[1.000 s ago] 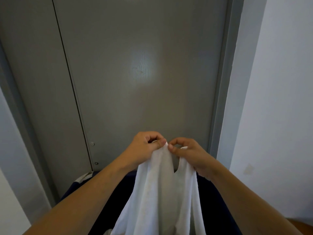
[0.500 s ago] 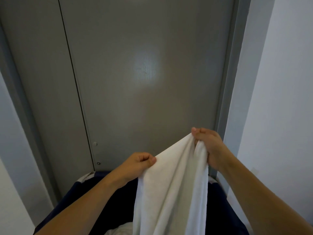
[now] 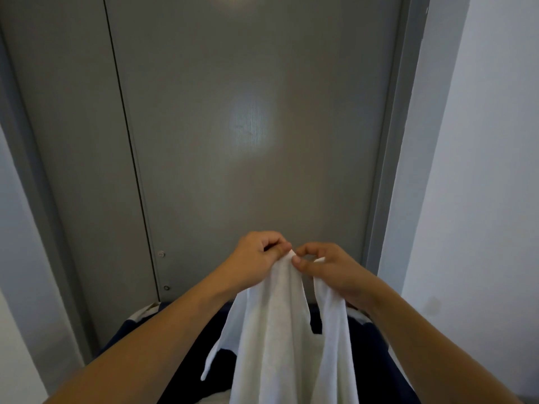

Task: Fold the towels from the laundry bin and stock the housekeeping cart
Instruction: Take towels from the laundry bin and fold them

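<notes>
A white towel (image 3: 280,339) hangs in front of me, held up by its top edge. My left hand (image 3: 256,255) pinches one part of that edge between thumb and fingers. My right hand (image 3: 329,266) pinches the edge right beside it, with another strip of the towel draped under its palm. The two hands almost touch. Below them stands the dark navy laundry bin (image 3: 370,354), with the towel's lower part hanging into it. More white cloth (image 3: 213,399) lies at the bin's bottom.
A grey metal door (image 3: 233,126) with a grey frame (image 3: 393,141) fills the view straight ahead, close behind the bin. White walls (image 3: 481,170) stand on both sides. The housekeeping cart is out of view.
My right hand had swung out to the right and up, spreading the towel's edge. It has now come back to the left hand, bringing the two held parts together.
</notes>
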